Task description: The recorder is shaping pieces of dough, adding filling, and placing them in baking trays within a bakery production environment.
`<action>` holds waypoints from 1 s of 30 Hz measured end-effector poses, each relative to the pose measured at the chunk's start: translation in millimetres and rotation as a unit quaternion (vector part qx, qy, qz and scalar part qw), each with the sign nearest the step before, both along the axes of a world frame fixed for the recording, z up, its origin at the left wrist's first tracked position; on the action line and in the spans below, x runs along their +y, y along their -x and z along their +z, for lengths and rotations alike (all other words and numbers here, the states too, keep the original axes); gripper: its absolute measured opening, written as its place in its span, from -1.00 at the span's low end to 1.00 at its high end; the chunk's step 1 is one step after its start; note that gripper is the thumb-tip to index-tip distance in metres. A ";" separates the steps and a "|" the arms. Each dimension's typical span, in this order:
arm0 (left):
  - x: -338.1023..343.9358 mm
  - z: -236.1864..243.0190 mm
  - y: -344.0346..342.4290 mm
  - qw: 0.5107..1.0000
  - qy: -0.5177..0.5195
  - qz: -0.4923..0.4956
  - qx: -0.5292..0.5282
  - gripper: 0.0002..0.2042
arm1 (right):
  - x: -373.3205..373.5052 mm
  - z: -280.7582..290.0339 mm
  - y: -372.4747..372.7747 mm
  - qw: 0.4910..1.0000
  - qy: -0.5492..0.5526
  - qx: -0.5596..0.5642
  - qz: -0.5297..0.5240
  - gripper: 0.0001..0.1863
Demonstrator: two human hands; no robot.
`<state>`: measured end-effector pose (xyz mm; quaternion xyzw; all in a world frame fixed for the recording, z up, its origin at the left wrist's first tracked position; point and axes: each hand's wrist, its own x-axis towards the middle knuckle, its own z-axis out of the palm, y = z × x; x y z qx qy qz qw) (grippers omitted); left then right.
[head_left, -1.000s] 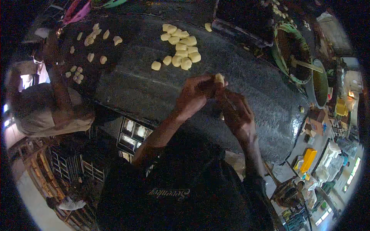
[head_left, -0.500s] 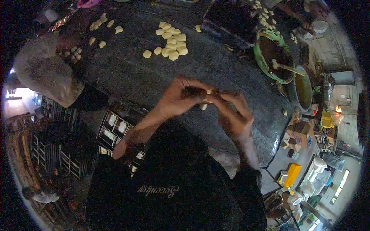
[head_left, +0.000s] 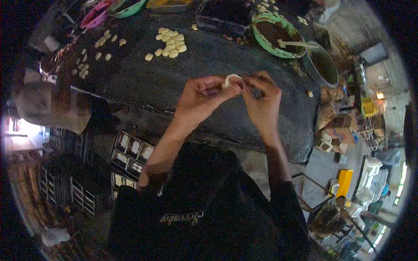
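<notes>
A small pale piece of dough (head_left: pixel 232 78) is stretched into a curved strip between my fingers, above the dark worktable (head_left: pixel 217 117). My left hand (head_left: pixel 200 98) pinches it from the left with fingers curled. My right hand (head_left: pixel 263 100) grips it from the right, thumb and fingers closed on it. A cluster of pale dough balls (head_left: pixel 172 41) lies on the table beyond my hands. Smaller scattered pieces (head_left: pixel 104 39) lie at the far left, and one (head_left: pixel 310 94) sits near the right end.
Green bowl with brown contents and a stick (head_left: pixel 274 30), metal pot (head_left: pixel 322 63), dark tray (head_left: pixel 222 13), pink bowl (head_left: pixel 93 15) at the far edge. Another person (head_left: pixel 52 104) stands at left, another (head_left: pixel 326 8) far right. Racks (head_left: pixel 82 191) below left; cardboard boxes (head_left: pixel 342 128) right.
My hands have moved left and slightly apart, then up again; the dough between them now shows as a bent strip. The view has shifted, with the other person's arm at far right less visible.
</notes>
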<state>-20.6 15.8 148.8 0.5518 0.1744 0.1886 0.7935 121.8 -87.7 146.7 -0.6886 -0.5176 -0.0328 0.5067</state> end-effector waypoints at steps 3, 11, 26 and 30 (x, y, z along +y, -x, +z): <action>-16.0 -13.5 -10.1 0.989 -0.120 0.087 -0.024 -0.74 | -7.1 -2.6 4.0 0.997 -0.075 0.032 0.015 -0.78; -26.5 -32.4 1.7 0.982 0.033 0.155 -0.097 -0.80 | -6.1 14.3 8.9 0.996 -0.074 -0.028 0.031 -0.81; 58.4 -40.5 4.3 0.988 -0.018 0.151 -0.035 -0.80 | 75.7 -13.7 1.3 0.994 -0.007 0.034 0.099 -0.79; 118.6 -66.1 -10.6 0.973 -0.034 0.230 -0.004 -0.80 | 134.2 -31.1 -2.5 0.997 0.008 0.068 0.040 -0.78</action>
